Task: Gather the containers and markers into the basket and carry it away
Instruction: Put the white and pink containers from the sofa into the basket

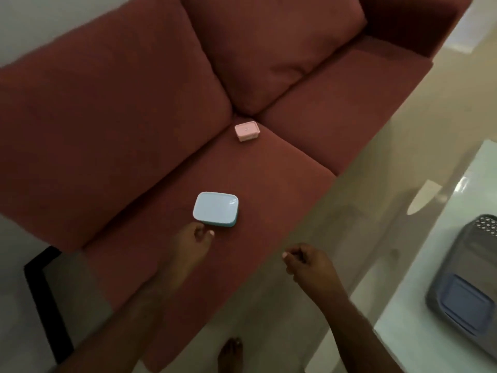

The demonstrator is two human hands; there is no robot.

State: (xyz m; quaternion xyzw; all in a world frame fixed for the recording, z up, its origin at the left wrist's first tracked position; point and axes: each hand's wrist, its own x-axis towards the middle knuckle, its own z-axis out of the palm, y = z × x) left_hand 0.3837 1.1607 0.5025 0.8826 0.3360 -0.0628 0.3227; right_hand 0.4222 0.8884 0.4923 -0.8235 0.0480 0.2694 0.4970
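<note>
A light blue lidded container point(216, 209) lies flat on the seat of the red sofa point(269, 184). A small pink container point(247, 131) sits further back, near the gap between the seat cushions. My left hand point(194, 235) hovers just below the blue container's near edge, its fingers loosely curled and empty, fingertips almost touching it. My right hand point(309, 262) hangs over the sofa's front edge, loosely curled with nothing in it. The grey basket point(446, 289) stands on the glass table at the right and holds a blue container point(461, 302). No markers are visible.
The glass table point(419, 265) fills the right side, close to the sofa's front. A black frame point(45, 297) stands at the lower left beside the sofa. My bare foot point(230, 355) is on the pale floor between sofa and table.
</note>
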